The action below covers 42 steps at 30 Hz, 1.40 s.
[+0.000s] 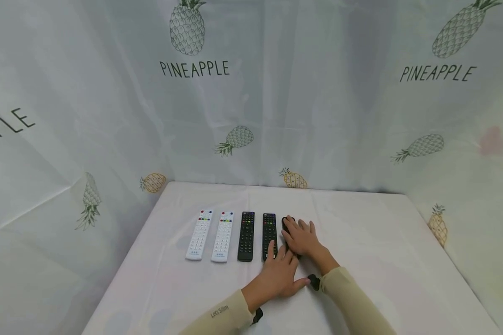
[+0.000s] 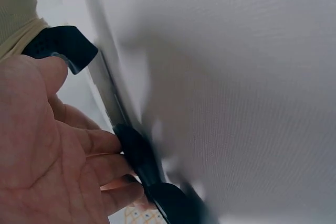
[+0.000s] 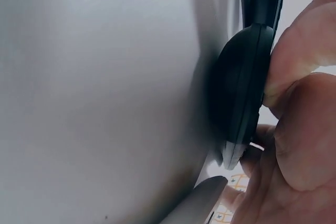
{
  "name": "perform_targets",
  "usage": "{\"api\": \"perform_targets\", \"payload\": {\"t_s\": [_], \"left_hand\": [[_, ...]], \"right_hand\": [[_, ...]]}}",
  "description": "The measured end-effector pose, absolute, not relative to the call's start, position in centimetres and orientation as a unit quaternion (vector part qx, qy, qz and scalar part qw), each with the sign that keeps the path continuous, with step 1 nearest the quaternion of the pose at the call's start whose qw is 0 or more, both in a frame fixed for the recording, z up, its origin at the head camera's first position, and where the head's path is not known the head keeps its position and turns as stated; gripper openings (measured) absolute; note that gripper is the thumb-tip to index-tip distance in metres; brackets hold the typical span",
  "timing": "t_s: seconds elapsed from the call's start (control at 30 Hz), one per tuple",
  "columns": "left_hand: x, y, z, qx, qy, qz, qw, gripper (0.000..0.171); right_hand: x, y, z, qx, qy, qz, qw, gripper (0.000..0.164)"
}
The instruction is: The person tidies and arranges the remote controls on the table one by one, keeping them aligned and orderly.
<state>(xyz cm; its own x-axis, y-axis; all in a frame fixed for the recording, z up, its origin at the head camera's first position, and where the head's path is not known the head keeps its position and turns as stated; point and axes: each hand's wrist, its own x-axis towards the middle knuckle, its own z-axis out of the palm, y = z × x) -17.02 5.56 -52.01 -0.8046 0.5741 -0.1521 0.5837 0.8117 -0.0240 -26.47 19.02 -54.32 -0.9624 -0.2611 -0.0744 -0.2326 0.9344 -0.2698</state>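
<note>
Five is avoided by grouping: two white remote controls, the outer one (image 1: 199, 235) and the inner one (image 1: 222, 236), lie left of a black remote control (image 1: 246, 236) and a second black one (image 1: 269, 228). My right hand (image 1: 303, 238) rests over a third black remote control (image 1: 285, 225), covering most of it; the right wrist view shows its thumb against the button face of a black remote (image 3: 239, 87). My left hand (image 1: 278, 274), fingers extended, reaches the near ends of the two rightmost remotes. Its fingertips touch a black remote end (image 2: 137, 150) in the left wrist view.
All the remotes lie in a row on a white-covered table (image 1: 360, 232). A pineapple-print curtain (image 1: 310, 102) hangs behind the table and at both sides. A dark wrist device (image 1: 314, 282) sits at the right cuff, another (image 1: 257, 316) at the left.
</note>
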Motion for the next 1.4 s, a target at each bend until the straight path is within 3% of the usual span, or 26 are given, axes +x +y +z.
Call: {"api": "perform_targets", "payload": {"t_s": [1.4], "left_hand": [[-17.0, 5.6, -51.2, 0.271, 0.958, -0.014, 0.094, 0.079]], "right_hand": [[-27.3, 18.8, -53.5, -0.113, 0.979, -0.147, 0.088, 0.058]]}}
